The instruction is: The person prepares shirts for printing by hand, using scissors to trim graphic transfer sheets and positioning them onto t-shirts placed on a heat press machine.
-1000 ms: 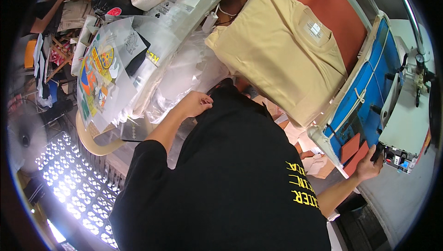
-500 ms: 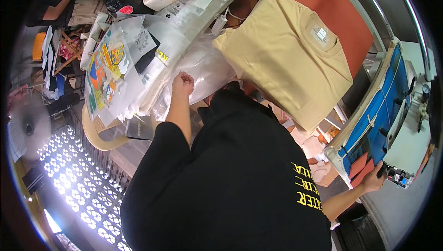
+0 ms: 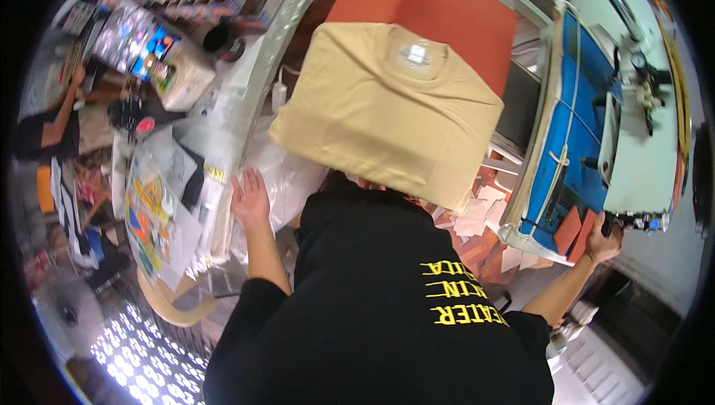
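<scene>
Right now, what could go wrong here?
The right hand holds a black handle close to the blue panel; it might get pinched if either shifts. The left hand, open beside the clear plastic, could catch and drag it. The shirt shows creases, which might stay unless smoothed.

It's a loose black shirt (image 3: 357, 315), yellow lettering (image 3: 456, 291) nearer the right fingers (image 3: 598, 226), short sleeves (image 3: 249, 323) stopping well behind the left fingers (image 3: 252, 181).

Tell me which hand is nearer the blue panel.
Right: the right hand is beside the lower end of the blue panel; the left hand is well left of it, past the folded beige shirt.
</scene>
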Demonstrator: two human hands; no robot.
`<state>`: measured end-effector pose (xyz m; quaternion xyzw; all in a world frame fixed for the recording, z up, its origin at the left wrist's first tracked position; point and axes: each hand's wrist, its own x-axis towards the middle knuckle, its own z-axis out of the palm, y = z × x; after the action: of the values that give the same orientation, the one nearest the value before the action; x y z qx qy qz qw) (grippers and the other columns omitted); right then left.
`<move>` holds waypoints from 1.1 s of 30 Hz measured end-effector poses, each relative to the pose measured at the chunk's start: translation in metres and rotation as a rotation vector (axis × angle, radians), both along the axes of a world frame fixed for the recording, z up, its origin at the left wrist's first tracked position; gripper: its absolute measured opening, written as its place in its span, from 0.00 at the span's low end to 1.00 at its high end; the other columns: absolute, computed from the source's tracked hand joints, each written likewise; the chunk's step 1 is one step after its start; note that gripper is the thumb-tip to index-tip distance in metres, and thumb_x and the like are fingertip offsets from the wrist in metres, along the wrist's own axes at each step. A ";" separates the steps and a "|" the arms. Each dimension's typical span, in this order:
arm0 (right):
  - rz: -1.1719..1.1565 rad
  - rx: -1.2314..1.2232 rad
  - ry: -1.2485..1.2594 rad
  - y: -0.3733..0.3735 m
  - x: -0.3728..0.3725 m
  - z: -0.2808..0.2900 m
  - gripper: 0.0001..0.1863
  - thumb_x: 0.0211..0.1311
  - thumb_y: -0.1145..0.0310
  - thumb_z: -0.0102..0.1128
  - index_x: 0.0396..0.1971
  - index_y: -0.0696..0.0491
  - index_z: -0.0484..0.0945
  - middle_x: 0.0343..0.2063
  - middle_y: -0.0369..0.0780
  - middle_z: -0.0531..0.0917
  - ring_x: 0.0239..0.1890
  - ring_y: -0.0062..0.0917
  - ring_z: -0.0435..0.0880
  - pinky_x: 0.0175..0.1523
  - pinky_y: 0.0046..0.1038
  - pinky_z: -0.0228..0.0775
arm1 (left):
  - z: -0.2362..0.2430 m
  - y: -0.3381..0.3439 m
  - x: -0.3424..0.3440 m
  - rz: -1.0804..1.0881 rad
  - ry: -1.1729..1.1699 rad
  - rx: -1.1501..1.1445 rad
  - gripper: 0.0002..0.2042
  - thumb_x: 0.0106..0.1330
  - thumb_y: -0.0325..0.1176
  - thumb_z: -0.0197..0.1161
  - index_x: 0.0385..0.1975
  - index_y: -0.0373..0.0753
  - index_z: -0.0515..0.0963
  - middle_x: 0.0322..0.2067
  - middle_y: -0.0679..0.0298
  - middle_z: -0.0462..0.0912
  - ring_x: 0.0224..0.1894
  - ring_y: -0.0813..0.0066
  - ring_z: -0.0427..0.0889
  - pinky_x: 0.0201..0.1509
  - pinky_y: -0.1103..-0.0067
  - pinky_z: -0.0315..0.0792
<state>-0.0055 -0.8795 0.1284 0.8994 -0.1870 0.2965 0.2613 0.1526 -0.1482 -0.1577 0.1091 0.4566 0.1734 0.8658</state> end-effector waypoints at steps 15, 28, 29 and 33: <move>-0.169 0.132 -0.112 -0.021 -0.009 -0.019 0.26 0.69 0.48 0.51 0.36 0.58 0.85 0.39 0.49 0.86 0.48 0.49 0.81 0.55 0.44 0.70 | 0.099 -0.233 0.295 -1.294 -0.715 2.313 0.14 0.68 0.33 0.55 0.50 0.35 0.78 0.48 0.48 0.80 0.57 0.51 0.75 0.65 0.65 0.65; 0.046 0.105 -0.418 0.017 0.036 -0.019 0.18 0.48 0.50 0.68 0.15 0.50 0.79 0.18 0.37 0.79 0.25 0.33 0.76 0.38 0.35 0.63 | 0.184 -0.285 0.315 -1.803 -0.850 1.300 0.07 0.64 0.24 0.62 0.40 0.36 0.77 0.35 0.66 0.81 0.35 0.80 0.80 0.34 0.81 0.75; 0.023 0.121 -0.395 0.019 0.031 -0.015 0.18 0.48 0.50 0.68 0.15 0.49 0.79 0.16 0.35 0.78 0.23 0.32 0.75 0.36 0.34 0.62 | 0.219 -0.323 0.287 -1.810 -0.941 1.268 0.08 0.65 0.25 0.62 0.43 0.35 0.77 0.36 0.66 0.81 0.36 0.80 0.80 0.35 0.82 0.76; 0.048 0.117 -0.421 0.017 0.021 -0.015 0.20 0.47 0.47 0.68 0.14 0.49 0.78 0.13 0.33 0.74 0.22 0.30 0.73 0.35 0.32 0.60 | 0.279 -0.443 0.167 -2.095 -1.090 1.058 0.13 0.68 0.27 0.60 0.49 0.31 0.76 0.41 0.62 0.81 0.36 0.77 0.81 0.39 0.79 0.79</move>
<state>0.0152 -0.8623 0.1133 0.8354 -0.2331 0.4725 0.1566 0.3193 -0.5914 0.1216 0.6558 -0.3792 -0.4030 0.5136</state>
